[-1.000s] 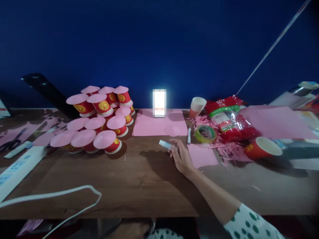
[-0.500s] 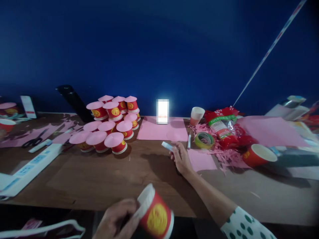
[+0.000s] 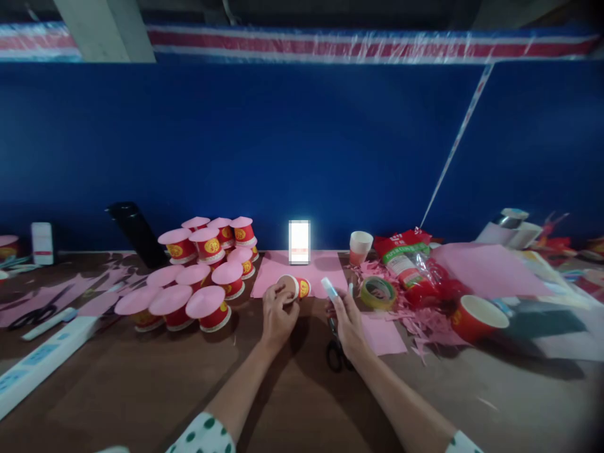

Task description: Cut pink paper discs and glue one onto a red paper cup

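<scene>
The relation that matters is between the small red cup (image 3: 302, 288) and the glue stick (image 3: 329, 289), one in each hand, level with each other and near but apart over the worktop (image 3: 141, 390). The cup lies to the left of the stick, in front of the near edge of the pink paper stack (image 3: 278, 264). It is tipped on its side, its long axis running roughly left to right: the round end faces left and near, the gold-printed wall faces right. Whether that round end is the mouth or the base, I cannot tell.

The left hand (image 3: 278, 318) pinches the cup at its round end, fingers bent over the left side and thumb below on the near side. It is the hand at the cup; the right hand (image 3: 346, 322) is a short gap away to the right. Its fingers are closed around the glue stick, the pale end sticking out past them and slanting far and left, so the stick points to the far side of the cup rather than straight at it. Dark-handled scissors (image 3: 335, 357) sit just below the right hand, partly hidden by it; contact between them is unclear.
</scene>
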Tool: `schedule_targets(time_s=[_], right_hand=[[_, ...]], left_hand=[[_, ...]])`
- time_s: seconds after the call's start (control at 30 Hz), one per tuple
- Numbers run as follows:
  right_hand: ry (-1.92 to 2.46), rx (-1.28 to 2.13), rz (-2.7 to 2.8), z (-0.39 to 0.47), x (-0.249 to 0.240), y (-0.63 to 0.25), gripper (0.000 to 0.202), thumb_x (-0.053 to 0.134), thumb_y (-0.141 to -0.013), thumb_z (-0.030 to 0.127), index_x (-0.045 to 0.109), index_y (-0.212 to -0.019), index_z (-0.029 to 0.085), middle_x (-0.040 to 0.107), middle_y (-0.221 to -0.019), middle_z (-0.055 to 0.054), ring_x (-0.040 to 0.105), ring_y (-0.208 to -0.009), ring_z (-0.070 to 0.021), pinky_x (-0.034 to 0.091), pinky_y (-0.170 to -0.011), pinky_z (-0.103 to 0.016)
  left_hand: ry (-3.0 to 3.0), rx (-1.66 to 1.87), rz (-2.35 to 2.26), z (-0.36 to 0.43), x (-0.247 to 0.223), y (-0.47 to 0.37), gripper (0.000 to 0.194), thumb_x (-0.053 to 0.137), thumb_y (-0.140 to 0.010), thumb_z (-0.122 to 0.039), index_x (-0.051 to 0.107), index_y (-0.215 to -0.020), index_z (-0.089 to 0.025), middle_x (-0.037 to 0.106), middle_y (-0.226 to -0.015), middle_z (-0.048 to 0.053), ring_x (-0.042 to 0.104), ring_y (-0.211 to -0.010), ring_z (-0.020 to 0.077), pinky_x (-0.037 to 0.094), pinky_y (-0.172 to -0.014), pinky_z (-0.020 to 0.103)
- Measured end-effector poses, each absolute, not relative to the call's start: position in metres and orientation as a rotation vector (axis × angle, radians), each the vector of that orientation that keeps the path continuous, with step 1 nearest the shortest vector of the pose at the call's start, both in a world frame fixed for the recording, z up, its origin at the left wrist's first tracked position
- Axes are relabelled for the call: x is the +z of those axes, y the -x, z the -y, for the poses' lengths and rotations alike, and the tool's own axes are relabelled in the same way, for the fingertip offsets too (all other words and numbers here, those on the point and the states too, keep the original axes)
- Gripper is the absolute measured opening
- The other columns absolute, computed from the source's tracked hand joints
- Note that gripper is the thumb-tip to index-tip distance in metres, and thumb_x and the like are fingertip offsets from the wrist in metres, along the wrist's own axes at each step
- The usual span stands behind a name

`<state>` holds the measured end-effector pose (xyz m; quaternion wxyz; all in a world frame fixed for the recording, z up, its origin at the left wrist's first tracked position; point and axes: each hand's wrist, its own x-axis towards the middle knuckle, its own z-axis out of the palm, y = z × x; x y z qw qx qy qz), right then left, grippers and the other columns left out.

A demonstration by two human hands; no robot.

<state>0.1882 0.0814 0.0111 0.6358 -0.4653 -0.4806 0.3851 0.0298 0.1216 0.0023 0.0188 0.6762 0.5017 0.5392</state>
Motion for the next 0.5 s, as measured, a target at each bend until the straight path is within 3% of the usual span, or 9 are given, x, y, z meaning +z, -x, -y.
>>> schedule_targets(time_s=[0.17,0.4,0.5], right_hand=[[1.064,0.869,1.196,-0.0837,0.0067,-0.1883,0.022,0.04,-0.086,0.036,0.051,-0.099,0.022,0.058,-0.078,-0.003,0.057,-0.06,-0.0137,0.051,-0.054,-0.026],[1.045,0.894,1.204,-0.0835,0.0111,-0.1856,0.018,0.039,-0.087,0.032,0.051,-0.099,0.024,0.06,-0.09,-0.004,0.062,-0.078,-0.0165,0.054,-0.069,-0.03],[1.057,0.91,1.199,-0.0844,0.0096,-0.1848,0.02,0.038,-0.088,0.032,0.05,-0.1,0.023,0.061,-0.091,-0.004,0.063,-0.077,-0.0168,0.054,-0.069,-0.031]], left_hand=[[-2.204,1.614,-1.482,-0.1117,0.0003,-0.0296,0.01,0.057,-0.069,-0.015,0.06,-0.078,-0.016,0.041,-0.124,0.011,0.039,-0.117,0.0281,0.038,-0.093,0.046],[-2.05,1.49,-1.265,-0.1175,0.0021,-0.0297,0.012,0.055,-0.071,-0.017,0.059,-0.082,-0.018,0.05,-0.107,0.009,0.049,-0.105,0.0229,0.044,-0.088,0.039],[-1.951,1.552,-1.21,-0.1199,0.0029,-0.0303,0.032,0.059,-0.068,-0.018,0.054,-0.1,-0.017,0.048,-0.11,0.01,0.048,-0.106,0.0234,0.044,-0.089,0.039]])
